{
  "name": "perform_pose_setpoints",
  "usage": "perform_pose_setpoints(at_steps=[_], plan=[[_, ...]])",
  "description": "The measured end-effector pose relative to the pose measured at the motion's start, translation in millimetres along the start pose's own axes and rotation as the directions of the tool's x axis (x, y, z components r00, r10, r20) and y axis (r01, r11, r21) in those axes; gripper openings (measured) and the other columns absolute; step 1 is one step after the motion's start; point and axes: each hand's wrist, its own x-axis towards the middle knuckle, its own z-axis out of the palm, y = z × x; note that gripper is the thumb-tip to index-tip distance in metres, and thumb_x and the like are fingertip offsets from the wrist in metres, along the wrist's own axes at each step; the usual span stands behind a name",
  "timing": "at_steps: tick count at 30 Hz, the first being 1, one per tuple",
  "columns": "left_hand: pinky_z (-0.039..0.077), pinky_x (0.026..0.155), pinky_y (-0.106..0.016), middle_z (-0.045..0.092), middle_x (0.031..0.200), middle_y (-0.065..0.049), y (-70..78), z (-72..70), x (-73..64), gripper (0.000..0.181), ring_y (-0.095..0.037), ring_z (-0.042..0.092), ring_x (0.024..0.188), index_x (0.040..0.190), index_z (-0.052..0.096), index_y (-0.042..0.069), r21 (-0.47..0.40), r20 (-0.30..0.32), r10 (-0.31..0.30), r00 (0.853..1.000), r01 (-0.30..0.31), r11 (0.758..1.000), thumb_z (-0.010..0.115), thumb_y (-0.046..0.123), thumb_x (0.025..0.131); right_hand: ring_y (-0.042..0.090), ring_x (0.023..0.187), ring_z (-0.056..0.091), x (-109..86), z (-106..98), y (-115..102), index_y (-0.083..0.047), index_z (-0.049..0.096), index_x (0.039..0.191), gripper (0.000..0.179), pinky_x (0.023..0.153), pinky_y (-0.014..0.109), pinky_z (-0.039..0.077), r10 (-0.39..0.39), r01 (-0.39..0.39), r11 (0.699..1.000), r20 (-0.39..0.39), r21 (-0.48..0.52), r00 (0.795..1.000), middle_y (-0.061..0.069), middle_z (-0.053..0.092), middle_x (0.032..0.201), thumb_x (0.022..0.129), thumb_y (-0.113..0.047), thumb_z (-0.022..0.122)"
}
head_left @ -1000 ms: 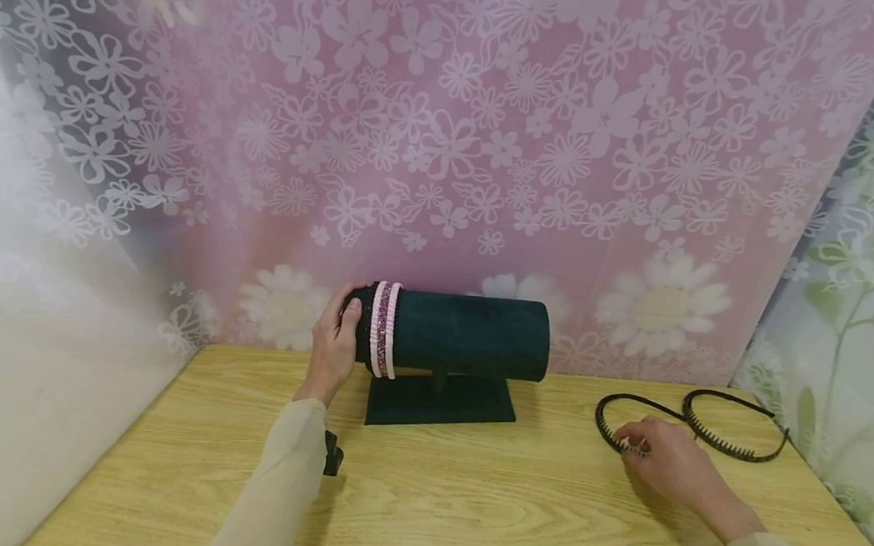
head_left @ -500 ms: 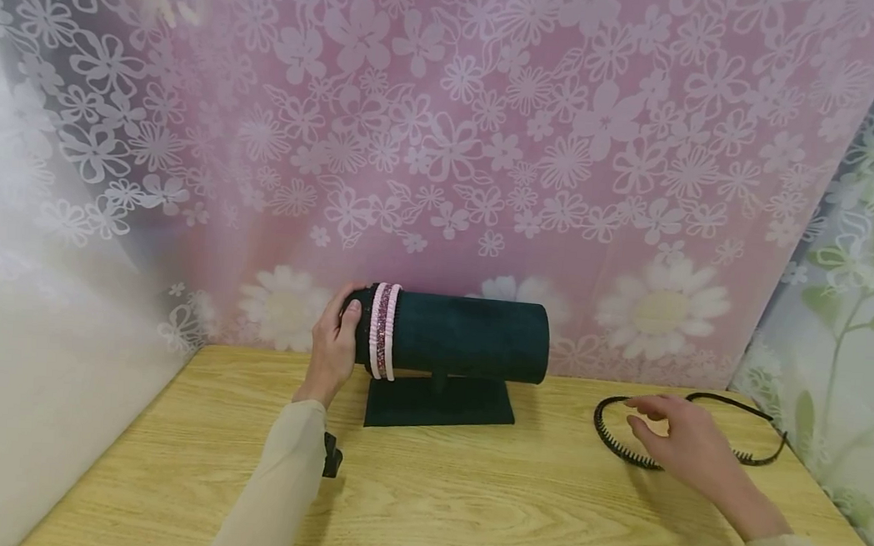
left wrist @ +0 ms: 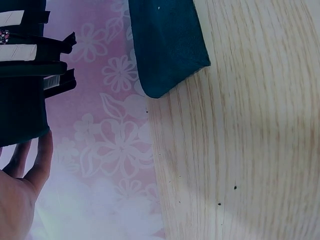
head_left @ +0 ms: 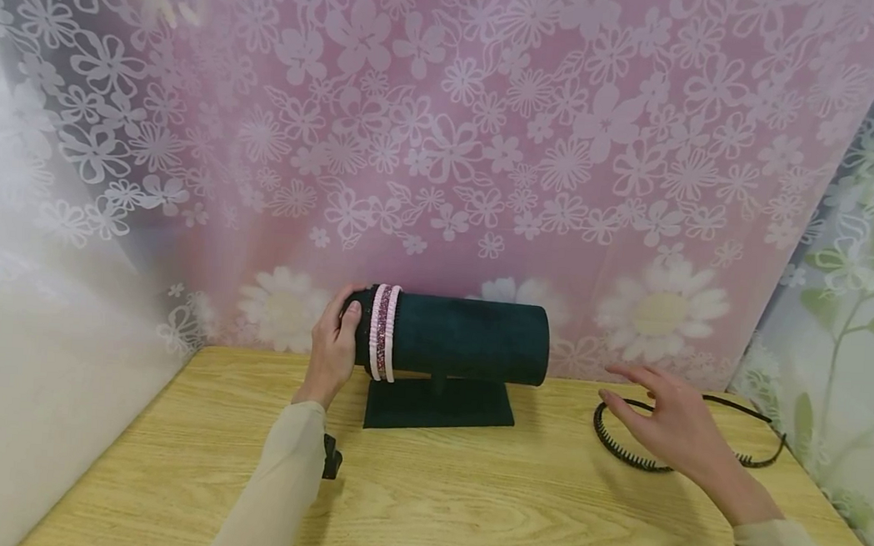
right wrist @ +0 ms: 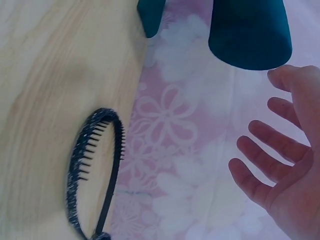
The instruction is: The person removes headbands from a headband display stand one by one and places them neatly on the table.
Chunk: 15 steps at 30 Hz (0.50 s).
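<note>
A dark green velvet headband display stand, a cylinder on a flat base, stands on the table. Round its left part sit pink headbands, a glittery headband between them, and dark ones at the sides. My left hand grips the cylinder's left end, thumb in front; in the left wrist view its fingers reach behind the end. With fingers spread, my right hand hovers over two black toothed headbands and holds nothing. It partly hides them in the head view.
The wood-grain table runs back to a pink flowered curtain. White sheeting bounds the left side, and a leaf-patterned curtain the right.
My right hand has lifted off the left black headband, its fingers spreading apart as it rises. My left hand stays on the stand's end.
</note>
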Motion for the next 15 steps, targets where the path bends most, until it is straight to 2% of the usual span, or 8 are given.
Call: perform_pose_setpoints(at_steps=[1, 3, 7, 8, 11, 13, 15], plan=[[0.034, 0.12, -0.05, 0.05, 0.155, -0.003, -0.4, 0.1, 0.0, 0.045, -0.022, 0.046, 0.145, 0.149, 0.052, 0.022, -0.002, 0.0, 0.001, 1.0, -0.001, 1.0, 0.038, 0.041, 0.11, 0.016, 0.075, 0.061, 1.7, 0, -2, -0.013, 0.071, 0.127, 0.041, 0.056, 0.025, 0.036, 0.004, -0.004, 1.0, 0.005, 0.005, 1.0, 0.015, 0.073, 0.116, 0.088, -0.02, 0.081], [0.034, 0.12, -0.05, 0.05, 0.155, -0.004, -0.7, 0.1, 0.0, 0.045, -0.022, 0.046, 0.145, 0.149, 0.052, 0.021, -0.007, 0.001, 0.004, 1.0, -0.004, 1.0, 0.038, 0.041, 0.111, 0.013, 0.065, 0.057, 5.4, -1, -5, -0.013, 0.07, 0.129, 0.042, 0.054, 0.025, 0.036, 0.008, -0.009, 1.0, 0.013, 0.021, 1.0, 0.016, 0.072, 0.119, 0.089, -0.021, 0.08], [0.034, 0.12, -0.05, 0.051, 0.154, -0.005, -0.7, 0.1, -0.3, 0.045, -0.022, 0.046, 0.144, 0.148, 0.052, 0.021, -0.006, 0.0, 0.007, 1.0, -0.007, 1.0, 0.038, 0.041, 0.111, 0.003, 0.046, 0.036, 13.6, -3, -11, -0.014, 0.068, 0.131, 0.045, 0.051, 0.025, 0.034, 0.0, -0.001, 0.999, 0.013, 0.041, 1.0, 0.016, 0.07, 0.122, 0.088, -0.021, 0.08], [0.035, 0.12, -0.05, 0.052, 0.154, -0.004, -0.6, 0.1, -0.3, 0.045, -0.021, 0.046, 0.144, 0.148, 0.052, 0.021, -0.004, 0.0, 0.008, 1.0, -0.008, 1.0, 0.038, 0.041, 0.111, 0.004, 0.049, 0.043, 15.7, -3, -13, -0.015, 0.068, 0.132, 0.046, 0.053, 0.027, 0.039, -0.006, 0.005, 0.999, 0.009, 0.044, 1.0, 0.016, 0.07, 0.123, 0.088, -0.021, 0.08], [0.035, 0.119, -0.05, 0.052, 0.152, -0.003, -0.7, 0.0, 0.1, 0.045, -0.021, 0.048, 0.142, 0.148, 0.052, 0.021, 0.0, -0.001, 0.012, 1.0, -0.012, 1.0, 0.038, 0.041, 0.111, 0.02, 0.078, 0.067, 22.2, -3, -18, -0.016, 0.067, 0.135, 0.049, 0.067, 0.042, 0.054, -0.022, 0.022, 0.998, -0.002, 0.057, 1.0, 0.014, 0.068, 0.126, 0.088, -0.021, 0.08], [0.035, 0.119, -0.05, 0.052, 0.152, -0.003, -0.7, -0.1, 0.4, 0.045, -0.021, 0.048, 0.142, 0.148, 0.052, 0.021, -0.001, 0.003, 0.015, 1.0, -0.015, 1.0, 0.037, 0.041, 0.111, 0.033, 0.103, 0.068, 26.1, -3, -22, -0.017, 0.065, 0.137, 0.05, 0.077, 0.054, 0.056, -0.03, 0.03, 0.997, -0.008, 0.065, 1.0, 0.014, 0.067, 0.128, 0.089, -0.021, 0.08], [0.034, 0.12, -0.05, 0.051, 0.153, -0.002, -0.8, -0.5, 0.4, 0.046, -0.021, 0.047, 0.142, 0.148, 0.051, 0.021, -0.002, 0.01, 0.013, 1.0, -0.013, 1.0, 0.037, 0.042, 0.111, 0.038, 0.114, 0.064, 29.5, -3, -25, -0.017, 0.065, 0.138, 0.051, 0.084, 0.06, 0.054, -0.033, 0.034, 0.996, -0.008, 0.081, 0.999, 0.014, 0.066, 0.13, 0.089, -0.021, 0.079]])
